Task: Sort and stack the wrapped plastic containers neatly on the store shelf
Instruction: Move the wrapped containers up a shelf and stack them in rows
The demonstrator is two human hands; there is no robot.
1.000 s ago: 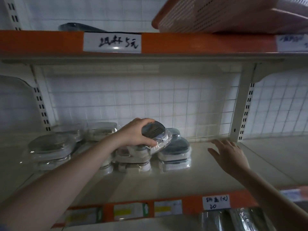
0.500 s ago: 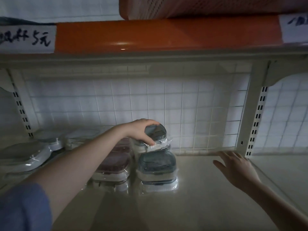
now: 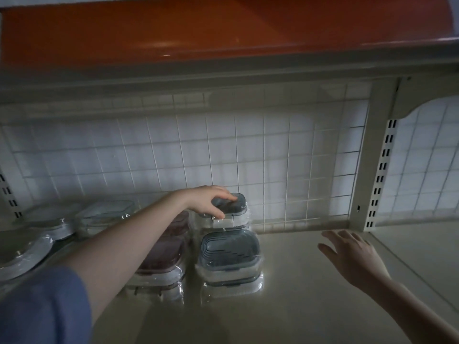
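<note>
We set the grey-lidded tub down on the back stack.

A moment ago we carried it tilted above the pile; now the wrapped tub [image 3: 227, 209] sits level at the rear of the shelf [image 3: 298, 281], behind the front grey stack [image 3: 229, 259], so this column looks nearly squared. Our left hand [image 3: 211, 201] grasps its lid from above, fingers curled over the edge; our right hand [image 3: 352, 254] hovers spread, holding nothing.

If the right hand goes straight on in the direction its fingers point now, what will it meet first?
The right hand is open, its fingers pointing up-left toward the back of the shelf. The way looks free until the wire grid behind; the stacked containers probably lie left of that line, though depth is unclear.
</note>
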